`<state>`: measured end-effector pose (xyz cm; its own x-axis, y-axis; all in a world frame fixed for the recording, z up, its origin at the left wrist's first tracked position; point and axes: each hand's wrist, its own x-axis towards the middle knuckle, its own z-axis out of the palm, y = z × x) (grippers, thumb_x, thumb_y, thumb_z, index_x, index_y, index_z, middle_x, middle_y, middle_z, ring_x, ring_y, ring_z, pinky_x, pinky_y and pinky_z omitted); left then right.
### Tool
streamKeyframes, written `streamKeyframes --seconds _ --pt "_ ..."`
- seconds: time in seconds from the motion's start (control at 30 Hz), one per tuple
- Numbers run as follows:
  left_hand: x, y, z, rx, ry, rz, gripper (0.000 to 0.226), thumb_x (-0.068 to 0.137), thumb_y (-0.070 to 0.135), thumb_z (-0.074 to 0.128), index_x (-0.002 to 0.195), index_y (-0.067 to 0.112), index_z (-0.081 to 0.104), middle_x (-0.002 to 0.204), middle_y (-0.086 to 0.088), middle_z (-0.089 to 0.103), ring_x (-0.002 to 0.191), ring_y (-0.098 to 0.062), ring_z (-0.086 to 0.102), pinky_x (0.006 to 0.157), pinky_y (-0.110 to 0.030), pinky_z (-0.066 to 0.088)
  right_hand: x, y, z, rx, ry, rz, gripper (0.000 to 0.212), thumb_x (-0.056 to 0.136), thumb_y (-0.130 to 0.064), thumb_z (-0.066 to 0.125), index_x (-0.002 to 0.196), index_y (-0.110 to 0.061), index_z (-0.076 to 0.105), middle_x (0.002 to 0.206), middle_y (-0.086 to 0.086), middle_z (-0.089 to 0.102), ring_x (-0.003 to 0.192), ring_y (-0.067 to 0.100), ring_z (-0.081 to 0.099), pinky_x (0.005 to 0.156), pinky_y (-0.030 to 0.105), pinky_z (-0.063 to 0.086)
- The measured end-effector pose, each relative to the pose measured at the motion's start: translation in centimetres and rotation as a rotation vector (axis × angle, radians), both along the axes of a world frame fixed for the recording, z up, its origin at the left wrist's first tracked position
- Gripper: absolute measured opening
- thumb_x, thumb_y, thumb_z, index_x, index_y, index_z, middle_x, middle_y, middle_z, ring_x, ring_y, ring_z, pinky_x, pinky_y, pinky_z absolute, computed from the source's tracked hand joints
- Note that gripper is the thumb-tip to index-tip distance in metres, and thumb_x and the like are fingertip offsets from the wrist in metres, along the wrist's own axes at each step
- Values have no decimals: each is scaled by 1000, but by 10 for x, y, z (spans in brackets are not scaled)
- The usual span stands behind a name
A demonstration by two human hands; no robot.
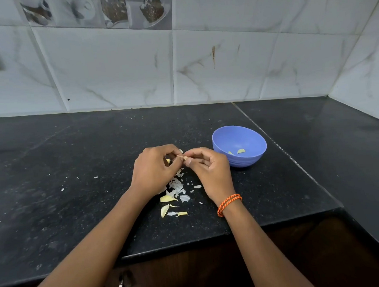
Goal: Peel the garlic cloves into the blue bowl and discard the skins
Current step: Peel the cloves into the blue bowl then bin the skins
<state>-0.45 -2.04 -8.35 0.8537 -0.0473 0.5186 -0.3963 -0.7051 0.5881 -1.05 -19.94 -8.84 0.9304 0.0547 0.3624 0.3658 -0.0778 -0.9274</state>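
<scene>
My left hand [155,166] and right hand [204,167] meet, fingertips pinching one small pale garlic clove [185,158], mostly hidden. Round blue plastic bowl [239,146] just right holds two peeled cloves [241,151]. White papery skins [176,187] partly under my wrists.

Even, soft light, sharp in the middle; wide-angle bowing bends the countertop [73,165] edges and wall tiles [223,58].

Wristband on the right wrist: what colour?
Orange, a twisted cord wristband, seen in the head view.
</scene>
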Motion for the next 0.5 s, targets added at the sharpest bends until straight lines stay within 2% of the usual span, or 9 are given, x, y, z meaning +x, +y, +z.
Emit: streamKeyframes --seconds 0.13,0.27,0.43,0.5 --pt "1 -1 -2 5 12 2 8 95 33 78 88 36 76 72 28 69 63 2 63 57 -23 37 1 -1 0 -15 6 -13 14 91 2 78 103 -5 80 98 3 81 92 14 79 82 21 59" --pt "4 1 -2 -6 -8 48 7 91 35 83 88 37 78 77 24 72 66 -2 67 59 -25 45 1 -3 -1 -2 -18 -79 25 90 2 79 111 -12 78 99 1 79 92 13 77 83 23 60" --pt "5 2 -2 21 15 91 15 83 41 91 82 38 77 75 26 69 67 0 62 58 -24 39 0 -4 0 38 -38 -104 34 89 1 80 117 -17 75 97 3 76 86 16 74 78 28 62" --pt "5 3 -3 19 30 64 20 80 46 93 82 38 74 75 26 70 66 -2 64 58 -24 41 -1 -3 0 35 -39 -96 36 89 1 80 119 -17 74 99 3 74 85 16 73 79 30 62"
